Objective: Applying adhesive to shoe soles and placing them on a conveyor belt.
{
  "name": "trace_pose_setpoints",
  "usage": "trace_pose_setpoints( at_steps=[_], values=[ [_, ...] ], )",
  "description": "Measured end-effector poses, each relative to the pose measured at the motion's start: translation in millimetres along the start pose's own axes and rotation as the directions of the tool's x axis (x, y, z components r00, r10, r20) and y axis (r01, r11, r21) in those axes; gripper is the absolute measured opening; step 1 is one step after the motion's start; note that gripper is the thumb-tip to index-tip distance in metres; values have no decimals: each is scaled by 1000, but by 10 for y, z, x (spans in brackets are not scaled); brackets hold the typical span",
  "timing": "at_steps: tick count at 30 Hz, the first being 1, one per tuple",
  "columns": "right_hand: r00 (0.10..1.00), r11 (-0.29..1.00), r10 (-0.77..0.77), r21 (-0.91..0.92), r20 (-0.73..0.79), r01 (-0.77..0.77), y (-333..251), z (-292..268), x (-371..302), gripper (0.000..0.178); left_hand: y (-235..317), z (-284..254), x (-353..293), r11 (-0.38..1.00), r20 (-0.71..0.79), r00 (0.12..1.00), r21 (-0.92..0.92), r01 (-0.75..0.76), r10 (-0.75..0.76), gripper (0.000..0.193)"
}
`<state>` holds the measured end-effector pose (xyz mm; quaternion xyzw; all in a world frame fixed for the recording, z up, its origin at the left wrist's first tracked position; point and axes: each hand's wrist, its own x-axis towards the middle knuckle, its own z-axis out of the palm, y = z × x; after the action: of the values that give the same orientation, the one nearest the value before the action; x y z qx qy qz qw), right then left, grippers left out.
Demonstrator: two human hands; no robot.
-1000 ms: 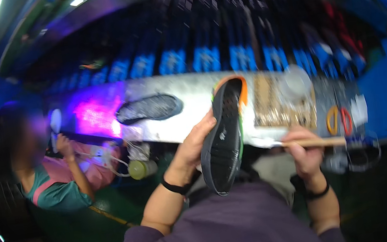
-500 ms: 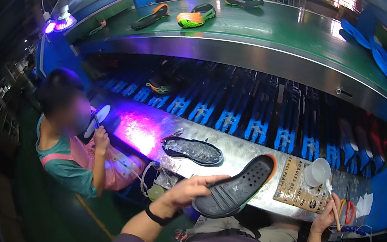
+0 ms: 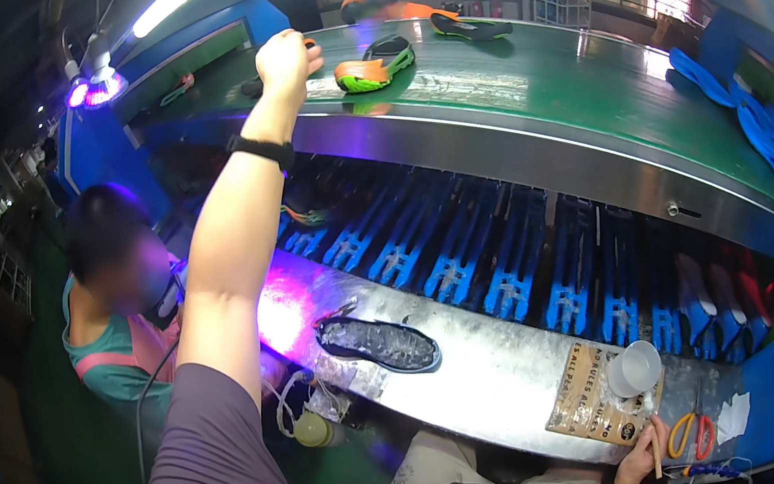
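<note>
My left hand (image 3: pixel 286 63) is stretched far out over the green conveyor belt (image 3: pixel 522 69), its fingers curled. Bits of a black and orange shoe sole (image 3: pixel 252 88) show around it; the hand hides whether it grips that sole. Down at the bench's right end, my right hand (image 3: pixel 641 457) is closed on a thin wooden-handled brush (image 3: pixel 657 458), below a white cup (image 3: pixel 635 369). The cup stands on a taped cardboard piece (image 3: pixel 580 404). A black shoe sole (image 3: pixel 378 343) with a whitish, wet-looking inside lies on the metal bench (image 3: pixel 473 401).
Another sole with orange and green (image 3: pixel 374 66) and a dark sole (image 3: pixel 471 25) ride the belt. Blue racks (image 3: pixel 453 277) line the space beneath. Scissors (image 3: pixel 693 434) lie by my right hand. At left sits a co-worker (image 3: pixel 123 334); hot-looking lamps (image 3: pixel 101 85) hang above.
My left arm has swung from over the bench up to the belt. The black sole it held is no longer visible. My right hand has lowered slightly with the brush.
</note>
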<state>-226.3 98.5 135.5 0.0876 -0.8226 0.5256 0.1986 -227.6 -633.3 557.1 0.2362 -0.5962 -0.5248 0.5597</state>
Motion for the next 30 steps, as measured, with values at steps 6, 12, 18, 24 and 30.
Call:
trace_pose_setpoints(
  at_steps=[6,12,18,24,30],
  values=[
    [998,994,7,-106,64,0,-10,4,12,26,-517,204,-96,465,453,838,698,-545,303,80],
    [986,995,97,-45,137,-92,-190,6,16,34,-505,191,204,276,441,879,835,-476,179,70],
    [991,996,90,-11,97,-89,-26,39,14,29,-706,-324,716,370,-43,948,926,-81,314,73],
    [988,994,107,-43,112,-102,94,15,-27,31,-718,-1067,1020,14,73,996,997,-73,-54,69],
    [996,998,63,-15,68,-63,67,58,19,31,-568,-1136,773,172,-75,983,984,46,166,67]
  ],
)
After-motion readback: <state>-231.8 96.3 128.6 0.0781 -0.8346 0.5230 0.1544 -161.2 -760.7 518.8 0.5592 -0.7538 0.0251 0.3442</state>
